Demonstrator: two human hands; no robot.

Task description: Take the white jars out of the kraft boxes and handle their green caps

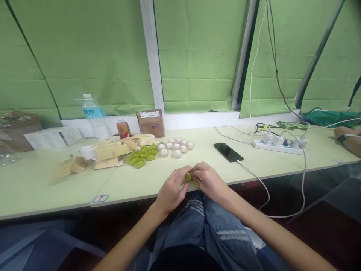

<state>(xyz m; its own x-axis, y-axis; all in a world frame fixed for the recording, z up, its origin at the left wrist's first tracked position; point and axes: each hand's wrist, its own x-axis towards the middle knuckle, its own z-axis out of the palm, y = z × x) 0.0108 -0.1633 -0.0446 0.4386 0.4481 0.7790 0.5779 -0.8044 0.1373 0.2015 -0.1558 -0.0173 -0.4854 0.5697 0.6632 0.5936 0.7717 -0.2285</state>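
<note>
Your hands at the table edge, joined on one green cap.
Your left hand [172,188] and right hand [208,180] pinch a small green cap [188,176] between closed fingertips, near more green caps [142,155] and white-filled cups [177,147].

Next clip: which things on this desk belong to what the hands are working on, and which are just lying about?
In hand, likely: green piece held by left hand and right hand; pile of green pieces; small white pots; tan cartons.
Lying about: water bottle; brown bottle; cardboard box; phone; power strip; another person's arm at far right.
</note>
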